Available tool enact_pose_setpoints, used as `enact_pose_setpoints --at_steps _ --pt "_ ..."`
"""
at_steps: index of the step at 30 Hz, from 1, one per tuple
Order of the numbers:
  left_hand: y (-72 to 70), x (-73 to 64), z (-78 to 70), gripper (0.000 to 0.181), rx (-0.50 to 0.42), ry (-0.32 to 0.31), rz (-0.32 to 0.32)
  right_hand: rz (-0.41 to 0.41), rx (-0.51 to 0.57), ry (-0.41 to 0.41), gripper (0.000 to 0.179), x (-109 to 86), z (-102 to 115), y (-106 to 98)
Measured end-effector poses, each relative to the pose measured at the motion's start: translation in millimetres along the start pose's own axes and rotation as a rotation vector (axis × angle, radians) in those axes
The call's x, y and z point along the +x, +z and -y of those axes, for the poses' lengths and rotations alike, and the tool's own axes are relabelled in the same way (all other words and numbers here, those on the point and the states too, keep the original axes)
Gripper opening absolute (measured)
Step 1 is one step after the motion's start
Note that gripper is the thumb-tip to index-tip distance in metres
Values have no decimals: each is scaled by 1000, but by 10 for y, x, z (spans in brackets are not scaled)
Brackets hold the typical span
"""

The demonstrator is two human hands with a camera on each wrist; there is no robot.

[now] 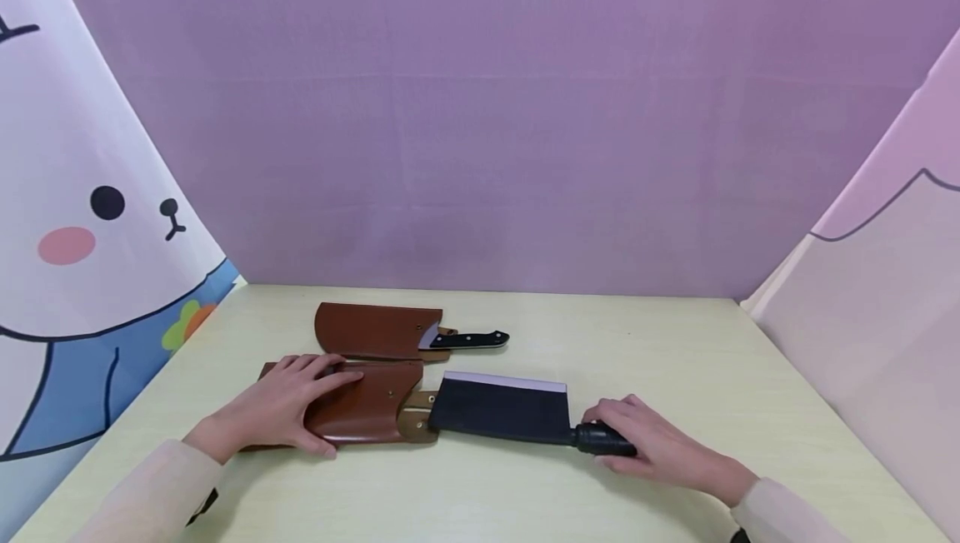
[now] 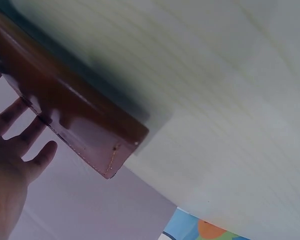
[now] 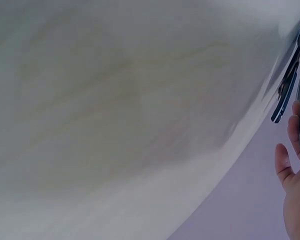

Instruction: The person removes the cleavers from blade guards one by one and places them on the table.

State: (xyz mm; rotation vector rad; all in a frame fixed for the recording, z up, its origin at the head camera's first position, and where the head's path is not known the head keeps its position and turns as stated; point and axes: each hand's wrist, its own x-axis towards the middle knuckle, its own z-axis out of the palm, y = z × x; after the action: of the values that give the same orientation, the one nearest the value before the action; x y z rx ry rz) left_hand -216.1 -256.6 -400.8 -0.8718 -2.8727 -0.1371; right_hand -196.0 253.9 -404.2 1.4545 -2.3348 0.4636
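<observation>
Well to the left of the cleaver (image 1: pixel 501 414) hangs a printed cloth (image 1: pixel 82 151) showing a white cartoon animal with a pink cheek and blue clothing. Nearer, still left of the cleaver, the left hand (image 1: pixel 281 410) lies with spread fingers across the near sheath (image 1: pixel 367 401), a brown leather one, touching it without being wrapped round it. A pale sleeve (image 1: pixel 153 497) covers that arm. The near sheath rests on the pale table (image 1: pixel 405 497), its mouth and olive straps (image 1: pixel 420 415) facing the cleaver and coming right up to the left end of its blade. The far sheath (image 1: pixel 375 333), also brown leather, lies beyond the cleaver and to its left, with a small knife (image 1: pixel 470 340) inserted; the riveted black handle sticks out to the right, straight beyond the cleaver's blade.

The cleaver itself has a dark blade with a bright edge turned away from the person. A plain purple cloth (image 1: pixel 495 118) rises well beyond it. At the cleaver's right end, the right hand (image 1: pixel 660 447) grips the black handle (image 1: pixel 603 440) with curled fingers. Well to the right of the cleaver hangs a pink and off-white panel (image 1: pixel 870 276) bearing a dark curved line.
</observation>
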Motion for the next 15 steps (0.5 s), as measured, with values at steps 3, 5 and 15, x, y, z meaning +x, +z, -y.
enact_pose_setpoints --at_steps 3,5,15 --pt "17 9 12 96 2 0 2 -14 6 -12 39 -22 -32 0" --pt "28 16 19 96 3 2 2 -14 4 1 40 -40 -46 -4" --pt "51 55 27 96 0 14 -4 -17 -1 25 38 -160 -132 -14"
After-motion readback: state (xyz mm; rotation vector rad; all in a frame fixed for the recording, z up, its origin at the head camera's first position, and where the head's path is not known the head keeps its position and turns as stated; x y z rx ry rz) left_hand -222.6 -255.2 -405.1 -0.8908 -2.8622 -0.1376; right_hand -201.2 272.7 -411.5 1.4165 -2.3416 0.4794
